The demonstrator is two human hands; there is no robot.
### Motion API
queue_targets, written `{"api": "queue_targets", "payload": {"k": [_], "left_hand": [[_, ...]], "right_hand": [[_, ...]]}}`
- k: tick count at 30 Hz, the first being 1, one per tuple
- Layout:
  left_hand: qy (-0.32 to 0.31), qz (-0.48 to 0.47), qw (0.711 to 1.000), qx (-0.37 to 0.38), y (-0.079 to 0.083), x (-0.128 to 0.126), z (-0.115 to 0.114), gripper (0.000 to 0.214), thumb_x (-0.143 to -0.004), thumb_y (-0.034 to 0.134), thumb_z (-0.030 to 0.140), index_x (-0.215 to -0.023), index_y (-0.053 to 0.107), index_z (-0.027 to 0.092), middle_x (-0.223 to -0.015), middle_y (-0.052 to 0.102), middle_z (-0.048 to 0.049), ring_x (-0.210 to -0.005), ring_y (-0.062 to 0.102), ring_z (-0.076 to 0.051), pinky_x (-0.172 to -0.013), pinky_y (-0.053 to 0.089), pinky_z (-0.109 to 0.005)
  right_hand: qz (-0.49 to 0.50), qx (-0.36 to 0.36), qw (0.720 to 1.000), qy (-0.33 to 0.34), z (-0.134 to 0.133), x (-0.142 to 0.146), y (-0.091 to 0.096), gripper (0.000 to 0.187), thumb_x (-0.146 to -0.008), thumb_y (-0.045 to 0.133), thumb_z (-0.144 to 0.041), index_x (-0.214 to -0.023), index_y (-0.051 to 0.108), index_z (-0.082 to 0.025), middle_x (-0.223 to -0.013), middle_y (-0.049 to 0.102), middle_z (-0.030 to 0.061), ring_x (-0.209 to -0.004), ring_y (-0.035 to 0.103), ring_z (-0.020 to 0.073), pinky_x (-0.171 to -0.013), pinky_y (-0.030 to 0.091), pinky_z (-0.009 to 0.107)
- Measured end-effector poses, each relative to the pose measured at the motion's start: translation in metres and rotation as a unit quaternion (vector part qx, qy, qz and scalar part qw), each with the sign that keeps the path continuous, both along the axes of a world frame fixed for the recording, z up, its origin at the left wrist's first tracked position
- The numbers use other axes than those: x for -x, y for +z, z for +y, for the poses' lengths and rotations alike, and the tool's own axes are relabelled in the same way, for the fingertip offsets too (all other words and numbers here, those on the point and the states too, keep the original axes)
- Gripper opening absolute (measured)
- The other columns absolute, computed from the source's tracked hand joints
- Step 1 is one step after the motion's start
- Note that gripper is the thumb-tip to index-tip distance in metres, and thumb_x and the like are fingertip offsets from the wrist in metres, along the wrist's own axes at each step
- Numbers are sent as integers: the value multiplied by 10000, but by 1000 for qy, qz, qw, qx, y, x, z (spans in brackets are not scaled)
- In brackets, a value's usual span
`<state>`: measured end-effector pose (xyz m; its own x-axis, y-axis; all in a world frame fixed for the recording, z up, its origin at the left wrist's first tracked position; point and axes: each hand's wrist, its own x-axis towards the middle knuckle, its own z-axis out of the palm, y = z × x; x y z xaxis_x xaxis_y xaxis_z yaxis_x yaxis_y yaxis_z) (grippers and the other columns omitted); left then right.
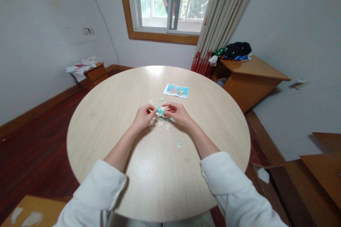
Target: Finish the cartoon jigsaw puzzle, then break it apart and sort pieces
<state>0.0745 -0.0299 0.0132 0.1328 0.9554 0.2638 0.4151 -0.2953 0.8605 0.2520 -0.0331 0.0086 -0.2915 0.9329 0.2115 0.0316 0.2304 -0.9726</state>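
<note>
A small heap of jigsaw puzzle pieces (159, 119) lies at the middle of the round wooden table (112, 106). My left hand (144, 116) and my right hand (178, 112) meet over the heap, fingertips pinched on a joined cluster of teal pieces (160, 110) held between them. A single pale green piece (179, 144) lies apart, nearer to me. A few loose pieces (151, 101) sit just beyond my hands. The colourful reference picture card (176, 90) lies flat farther back on the table.
A wooden side desk (250, 74) with dark clothes on it stands at the right by the curtain (223, 17). A low drawer unit with papers (92, 72) is at the left wall. Cardboard (319, 170) lies on the floor at right.
</note>
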Motion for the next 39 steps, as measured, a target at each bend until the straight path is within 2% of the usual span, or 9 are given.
{"api": "queue_targets", "payload": {"k": [8,11,14,19,22,25,29,34,39], "left_hand": [[49,49,997,-16,0,1,0,173,-708,545,308,-596,535,176,-526,513,30,-500,452,-110,-514,341,-235],[77,52,996,-13,-1,3,1,167,-689,533,279,-556,509,180,-526,515,27,-518,460,-115,-524,342,-236],[95,59,994,-1,-3,6,4,153,-668,517,249,-532,492,183,-513,499,28,-525,459,-119,-526,333,-238],[108,94,990,-1,-10,9,7,198,-673,510,277,-503,459,190,-485,468,35,-511,433,-115,-508,293,-239],[115,107,987,-14,-13,11,8,238,-687,505,315,-493,438,195,-467,450,40,-498,417,-111,-494,272,-238],[119,105,987,-14,-11,10,7,259,-689,506,323,-482,416,198,-453,430,45,-488,405,-107,-486,264,-235],[100,90,991,-7,-6,8,4,261,-693,536,327,-499,421,195,-467,432,50,-489,407,-102,-497,287,-234],[21,89,996,-15,-5,5,1,160,-700,572,300,-598,543,180,-583,556,18,-557,477,-119,-560,365,-242],[-18,115,993,-37,-9,4,2,122,-697,603,298,-709,638,181,-709,635,-20,-656,535,-147,-630,411,-260]], "right_hand": [[-39,-22,999,-29,0,1,2,245,-694,638,-289,-890,650,-142,-634,596,-12,-564,538,113,-558,417,255],[-138,-80,983,-88,3,-1,-1,147,-746,578,-232,-819,664,-138,-598,561,-18,-554,494,109,-569,384,257],[-243,-151,950,-124,4,-2,-1,108,-764,573,-178,-774,677,-151,-613,549,-10,-598,473,118,-623,372,269],[-318,-229,917,-77,-3,5,1,95,-776,634,-206,-841,694,-173,-874,628,68,-871,537,184,-811,373,335],[-361,-233,903,-23,-8,12,-1,152,-776,648,-218,-920,689,-194,-1023,627,82,-994,537,207,-880,332,370],[-392,-224,892,-4,-9,16,-2,136,-809,603,-188,-919,683,-194,-1005,636,74,-991,550,199,-874,312,367],[-423,-211,881,-26,-8,16,-1,129,-836,553,-163,-869,677,-175,-925,648,66,-938,557,187,-834,300,345],[-431,-217,875,-39,-5,14,-3,179,-886,500,-213,-831,661,-158,-883,648,75,-902,551,181,-804,299,323],[-374,-202,902,-70,-1,13,-6,167,-881,496,-191,-821,648,-157,-830,663,65,-785,562,159,-745,343,283]]}}
